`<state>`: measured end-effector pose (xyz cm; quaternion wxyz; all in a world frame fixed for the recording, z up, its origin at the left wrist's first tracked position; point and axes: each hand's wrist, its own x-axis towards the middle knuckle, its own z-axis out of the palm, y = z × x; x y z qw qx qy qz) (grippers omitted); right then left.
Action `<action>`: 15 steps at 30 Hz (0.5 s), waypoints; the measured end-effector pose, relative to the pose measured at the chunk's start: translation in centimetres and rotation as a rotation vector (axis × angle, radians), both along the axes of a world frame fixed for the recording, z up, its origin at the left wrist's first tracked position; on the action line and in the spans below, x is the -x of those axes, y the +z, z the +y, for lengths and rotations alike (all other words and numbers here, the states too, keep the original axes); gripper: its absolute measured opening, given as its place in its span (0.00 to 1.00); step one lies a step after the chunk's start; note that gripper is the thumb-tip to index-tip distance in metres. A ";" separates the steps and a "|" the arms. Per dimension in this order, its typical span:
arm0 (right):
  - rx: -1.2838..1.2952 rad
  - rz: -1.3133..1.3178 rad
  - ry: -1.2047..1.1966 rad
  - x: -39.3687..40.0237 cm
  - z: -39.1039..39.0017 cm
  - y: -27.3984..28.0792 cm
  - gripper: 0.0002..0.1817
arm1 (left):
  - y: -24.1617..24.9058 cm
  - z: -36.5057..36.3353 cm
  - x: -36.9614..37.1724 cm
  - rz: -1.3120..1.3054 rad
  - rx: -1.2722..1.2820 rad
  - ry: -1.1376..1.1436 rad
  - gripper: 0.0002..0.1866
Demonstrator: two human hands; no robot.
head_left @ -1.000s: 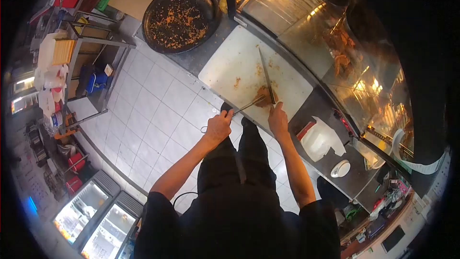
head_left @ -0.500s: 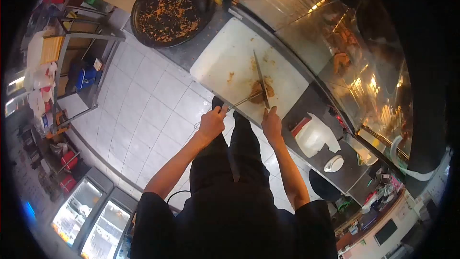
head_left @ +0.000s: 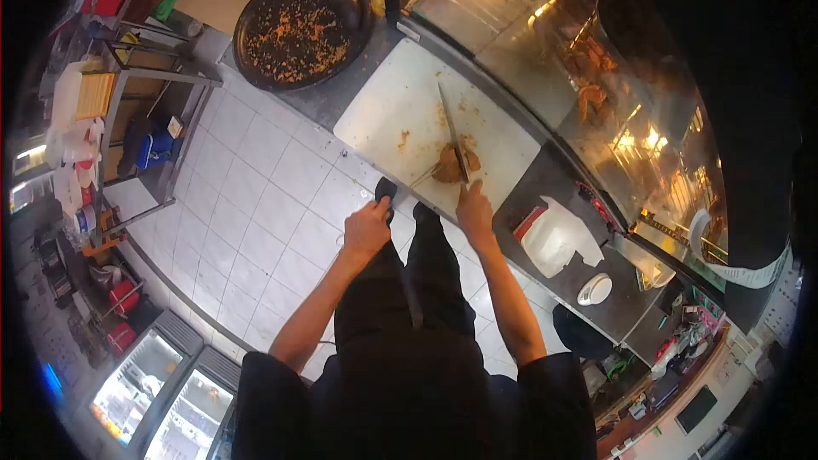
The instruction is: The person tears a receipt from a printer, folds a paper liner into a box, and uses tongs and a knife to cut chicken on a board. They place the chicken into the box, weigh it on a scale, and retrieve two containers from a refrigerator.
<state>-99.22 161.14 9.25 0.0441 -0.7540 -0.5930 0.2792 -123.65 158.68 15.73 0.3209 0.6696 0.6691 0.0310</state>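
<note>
My right hand (head_left: 475,209) is wrapped round the handle of a long knife (head_left: 449,119). Its blade lies across a browned piece of meat (head_left: 445,170) near the front edge of a white cutting board (head_left: 383,111). Brown scraps and juices are spread over the board around the blade. Left of the meat, my left hand (head_left: 366,230) is closed in front of the counter's edge. A thin metal meat fork (head_left: 422,179) reaches from that side to the meat; the part inside my fist is hidden.
A large round dark pan (head_left: 302,30) with brown bits stands left of the board. Behind runs a lit glass display case (head_left: 528,60) with roasted meat. At right lie a white plastic bag (head_left: 558,238) and a small white round item (head_left: 595,290). A metal rack (head_left: 162,77) stands far left.
My left hand has drawn slightly down, back from the board, and less of the fork shows. The knife is at a similar slant across the meat. The whole view has shifted a little.
</note>
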 end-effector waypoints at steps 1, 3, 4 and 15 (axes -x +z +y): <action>0.003 0.001 0.001 0.0 0.7 0.1 0.16 | -0.2 -0.2 0.1 0.001 0.003 0.001 0.15; -0.062 0.118 0.013 0.5 3.6 2.0 0.16 | -0.3 0.4 0.4 0.002 -0.029 -0.004 0.14; -0.070 0.124 0.017 0.5 4.1 3.5 0.16 | 0.1 0.6 0.3 0.034 0.025 -0.036 0.15; 0.178 -0.065 -0.003 2.3 -2.4 5.3 0.17 | 0.0 0.8 0.2 0.008 0.052 -0.018 0.18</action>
